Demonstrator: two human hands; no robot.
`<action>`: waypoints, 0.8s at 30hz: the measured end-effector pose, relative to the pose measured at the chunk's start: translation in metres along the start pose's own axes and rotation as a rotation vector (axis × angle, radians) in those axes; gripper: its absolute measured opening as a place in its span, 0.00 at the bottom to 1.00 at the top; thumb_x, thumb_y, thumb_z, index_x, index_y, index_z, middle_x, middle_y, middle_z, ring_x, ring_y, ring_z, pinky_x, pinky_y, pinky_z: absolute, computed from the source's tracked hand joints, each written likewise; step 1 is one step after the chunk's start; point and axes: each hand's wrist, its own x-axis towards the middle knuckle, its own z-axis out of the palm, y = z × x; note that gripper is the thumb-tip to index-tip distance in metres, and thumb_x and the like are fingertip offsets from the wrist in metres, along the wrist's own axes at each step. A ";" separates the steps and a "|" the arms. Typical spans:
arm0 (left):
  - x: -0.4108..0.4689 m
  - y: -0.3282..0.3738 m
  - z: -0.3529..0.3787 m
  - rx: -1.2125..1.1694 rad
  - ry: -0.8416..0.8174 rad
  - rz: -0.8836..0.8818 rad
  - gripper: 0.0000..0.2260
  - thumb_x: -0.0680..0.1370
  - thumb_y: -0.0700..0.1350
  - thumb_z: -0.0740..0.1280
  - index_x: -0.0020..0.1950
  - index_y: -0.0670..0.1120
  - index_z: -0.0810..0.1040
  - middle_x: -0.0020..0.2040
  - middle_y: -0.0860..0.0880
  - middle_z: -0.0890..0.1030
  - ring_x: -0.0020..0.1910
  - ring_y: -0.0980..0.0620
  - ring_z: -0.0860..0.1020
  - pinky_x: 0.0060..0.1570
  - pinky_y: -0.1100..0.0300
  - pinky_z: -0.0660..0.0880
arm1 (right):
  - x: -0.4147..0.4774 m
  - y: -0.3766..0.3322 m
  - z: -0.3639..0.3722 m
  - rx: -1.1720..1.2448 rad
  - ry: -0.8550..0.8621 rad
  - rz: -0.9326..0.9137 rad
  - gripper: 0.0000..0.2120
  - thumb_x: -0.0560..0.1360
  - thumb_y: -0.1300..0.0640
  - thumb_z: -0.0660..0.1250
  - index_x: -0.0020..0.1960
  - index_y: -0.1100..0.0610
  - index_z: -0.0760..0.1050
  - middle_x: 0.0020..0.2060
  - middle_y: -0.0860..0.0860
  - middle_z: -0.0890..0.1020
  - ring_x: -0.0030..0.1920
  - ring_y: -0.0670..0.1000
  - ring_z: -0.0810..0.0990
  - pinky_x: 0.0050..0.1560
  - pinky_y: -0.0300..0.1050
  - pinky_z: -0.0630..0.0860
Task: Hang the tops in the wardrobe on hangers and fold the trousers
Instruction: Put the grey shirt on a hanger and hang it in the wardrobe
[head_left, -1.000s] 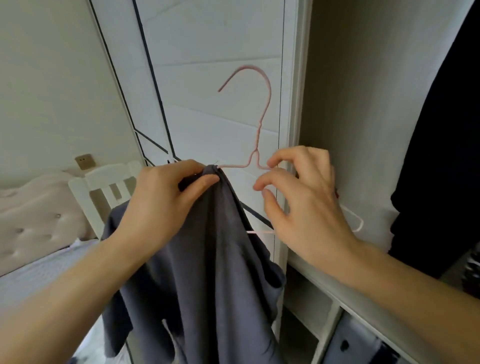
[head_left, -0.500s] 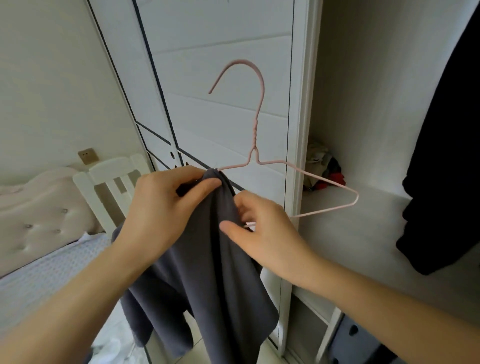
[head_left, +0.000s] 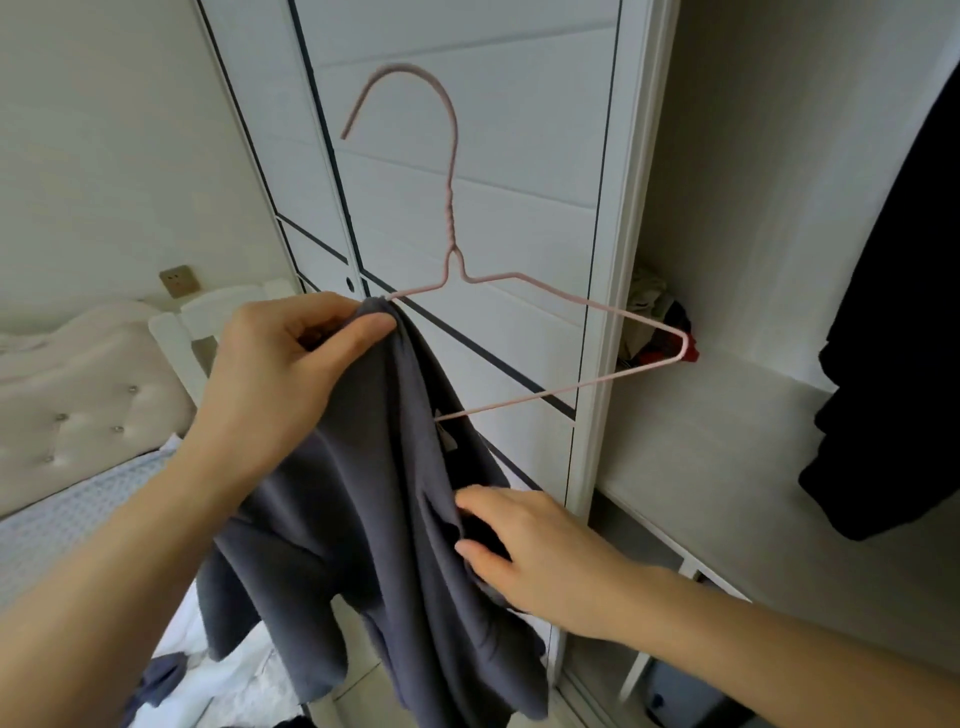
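Observation:
A dark grey top (head_left: 374, 499) hangs from the left arm of a pink wire hanger (head_left: 451, 218). My left hand (head_left: 280, 379) pinches the top's shoulder together with that end of the hanger, holding both up in front of the white wardrobe door (head_left: 467, 130). The hanger's right arm (head_left: 675, 338) sticks out bare toward the open wardrobe. My right hand (head_left: 524, 551) is lower down, its fingers curled into a fold of the grey fabric.
The open wardrobe compartment (head_left: 779, 260) is on the right, with a dark garment (head_left: 883, 364) hanging in it and bunched clothes (head_left: 657, 322) on its shelf. A white chair (head_left: 208, 322) and padded bed (head_left: 67, 405) are at the left. More clothes (head_left: 161, 675) lie below.
My right hand let go of the hanger's neck and dropped down the front of the top to grip the fabric lower down. The left hand kept its hold.

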 end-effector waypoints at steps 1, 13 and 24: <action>0.001 0.000 -0.002 -0.009 0.018 -0.012 0.06 0.77 0.50 0.70 0.40 0.54 0.82 0.38 0.52 0.82 0.36 0.58 0.76 0.40 0.59 0.73 | -0.001 0.007 0.002 -0.055 -0.021 -0.007 0.05 0.81 0.51 0.59 0.52 0.52 0.69 0.44 0.47 0.76 0.46 0.49 0.73 0.66 0.51 0.70; -0.002 -0.023 -0.030 0.116 -0.044 0.007 0.06 0.77 0.43 0.70 0.40 0.48 0.83 0.37 0.43 0.83 0.37 0.51 0.77 0.38 0.64 0.70 | -0.038 0.080 -0.039 -0.414 0.245 -0.101 0.10 0.79 0.50 0.60 0.44 0.53 0.76 0.42 0.47 0.78 0.49 0.47 0.76 0.67 0.53 0.69; -0.002 -0.047 -0.043 0.257 -0.153 0.070 0.09 0.72 0.64 0.65 0.41 0.63 0.81 0.40 0.58 0.82 0.38 0.57 0.79 0.40 0.60 0.73 | -0.042 0.081 -0.095 -0.510 0.442 -0.081 0.12 0.78 0.51 0.62 0.45 0.57 0.80 0.42 0.47 0.81 0.49 0.51 0.76 0.48 0.47 0.75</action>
